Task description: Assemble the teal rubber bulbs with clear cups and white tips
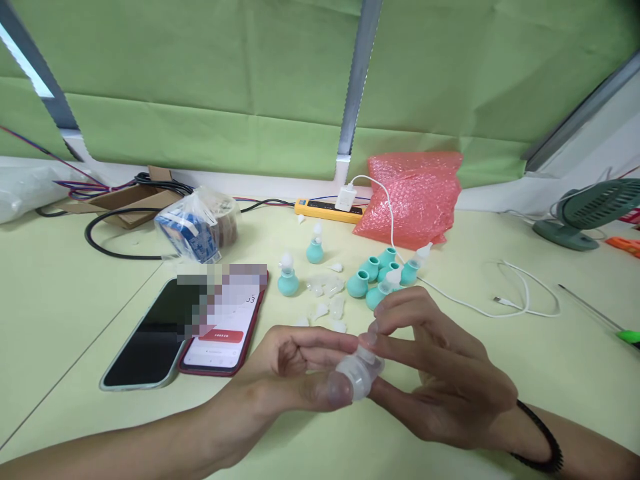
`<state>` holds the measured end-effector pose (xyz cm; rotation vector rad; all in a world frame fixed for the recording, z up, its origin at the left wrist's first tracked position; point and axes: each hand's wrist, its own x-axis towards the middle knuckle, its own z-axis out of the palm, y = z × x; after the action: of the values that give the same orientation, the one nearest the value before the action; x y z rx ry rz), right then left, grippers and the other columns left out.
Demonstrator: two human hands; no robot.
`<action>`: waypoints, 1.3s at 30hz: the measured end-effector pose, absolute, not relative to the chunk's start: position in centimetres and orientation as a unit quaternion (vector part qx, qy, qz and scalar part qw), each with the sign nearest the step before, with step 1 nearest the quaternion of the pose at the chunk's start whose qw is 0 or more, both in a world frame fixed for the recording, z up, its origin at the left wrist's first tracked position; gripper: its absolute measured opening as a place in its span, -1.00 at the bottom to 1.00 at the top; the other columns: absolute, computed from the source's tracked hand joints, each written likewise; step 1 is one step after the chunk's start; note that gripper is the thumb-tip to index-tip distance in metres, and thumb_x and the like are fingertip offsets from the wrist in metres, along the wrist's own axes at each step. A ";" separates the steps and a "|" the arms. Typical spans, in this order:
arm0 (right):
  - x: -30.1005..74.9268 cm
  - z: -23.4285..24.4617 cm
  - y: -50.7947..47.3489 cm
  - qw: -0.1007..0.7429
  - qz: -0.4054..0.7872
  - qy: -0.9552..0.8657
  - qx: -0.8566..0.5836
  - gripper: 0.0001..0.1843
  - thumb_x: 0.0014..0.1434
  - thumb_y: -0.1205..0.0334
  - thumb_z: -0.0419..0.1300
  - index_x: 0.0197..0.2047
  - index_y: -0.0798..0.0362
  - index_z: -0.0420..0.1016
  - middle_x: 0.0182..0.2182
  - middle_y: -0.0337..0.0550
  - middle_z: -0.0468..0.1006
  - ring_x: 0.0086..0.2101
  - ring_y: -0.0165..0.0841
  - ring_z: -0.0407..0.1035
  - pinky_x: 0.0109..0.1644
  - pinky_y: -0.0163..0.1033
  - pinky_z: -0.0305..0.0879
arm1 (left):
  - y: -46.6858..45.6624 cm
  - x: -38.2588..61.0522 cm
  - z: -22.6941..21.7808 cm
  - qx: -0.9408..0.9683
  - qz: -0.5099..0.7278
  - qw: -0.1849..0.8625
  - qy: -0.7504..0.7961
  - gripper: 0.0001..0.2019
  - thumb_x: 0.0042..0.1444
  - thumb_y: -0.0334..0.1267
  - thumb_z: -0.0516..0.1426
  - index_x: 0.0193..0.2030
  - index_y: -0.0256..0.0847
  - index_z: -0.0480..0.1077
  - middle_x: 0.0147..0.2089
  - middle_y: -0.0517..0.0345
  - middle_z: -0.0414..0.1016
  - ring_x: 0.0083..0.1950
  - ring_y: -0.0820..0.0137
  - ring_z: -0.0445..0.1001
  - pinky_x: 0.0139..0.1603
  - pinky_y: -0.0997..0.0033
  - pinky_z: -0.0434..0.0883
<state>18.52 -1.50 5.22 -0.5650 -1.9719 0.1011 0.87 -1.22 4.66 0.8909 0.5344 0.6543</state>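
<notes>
Between my two hands is a small translucent plastic piece [361, 375] with a ridged collar. My left hand [295, 373] grips its collar end between thumb and fingers. From the other side, my right hand [435, 373] pinches its small tip and steadies its body. Beyond my hands stand several teal rubber bulbs [358, 284], some with clear tops. A teal bulb with a clear nozzle [288, 280] stands upright left of them, and another such bulb [315, 250] is behind it. Loose translucent plastic parts [320, 310] lie among them.
Two phones [145, 347] [215, 353] lie to the left. At the back are a bag with tape rolls [200, 227], a yellow power strip [325, 211] and a red bubble-wrap bag [413, 197]. A white cable [470, 307], a screwdriver [595, 310] and a green fan [595, 207] are on the right.
</notes>
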 end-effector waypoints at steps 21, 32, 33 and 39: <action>18.9 5.9 -1.6 0.485 0.020 -0.846 -0.220 -0.81 -0.07 0.47 0.20 -0.29 0.20 0.39 -0.45 -0.10 0.35 -0.36 -0.31 0.23 -0.38 -0.14 0.25 | -1.4 0.7 4.2 0.446 0.329 0.804 0.215 -0.73 -0.14 -0.31 0.24 -0.22 -0.06 0.44 -0.23 0.24 0.50 -0.19 0.50 0.41 -0.23 0.60 0.35; 18.7 4.5 -1.9 0.481 0.172 -0.819 -0.261 -0.38 -0.15 0.57 0.15 0.02 0.06 0.18 -0.16 -0.03 0.28 -0.15 -0.24 0.21 -0.10 -0.05 0.22 | -0.9 0.8 4.3 0.606 0.422 0.632 0.235 -0.58 -0.25 -0.52 0.24 -0.18 -0.13 0.36 -0.22 0.11 0.40 -0.16 0.34 0.39 -0.21 0.39 0.44; 18.7 4.5 -2.0 0.479 0.220 -0.805 -0.273 -0.39 -0.14 0.57 0.13 0.02 0.06 0.16 -0.16 -0.04 0.28 -0.15 -0.25 0.21 -0.09 -0.05 0.21 | -0.9 0.8 4.3 0.629 0.443 0.591 0.243 -0.58 -0.26 -0.52 0.24 -0.19 -0.14 0.35 -0.22 0.11 0.38 -0.15 0.33 0.37 -0.22 0.38 0.44; 18.6 4.8 -1.6 0.395 0.576 -0.651 -0.298 -0.77 -0.04 0.23 0.21 -0.25 0.02 0.37 -0.33 -0.14 0.39 -0.25 -0.30 0.29 -0.16 -0.12 0.22 | -1.0 0.8 4.2 0.760 0.528 0.283 0.251 -0.65 -0.19 -0.51 0.23 -0.21 -0.23 0.33 -0.30 0.09 0.32 -0.25 0.37 0.33 -0.31 0.37 0.39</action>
<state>18.61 -1.62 4.79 -0.7551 -1.6492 1.4601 0.76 -0.98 4.23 2.0344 0.6715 1.4145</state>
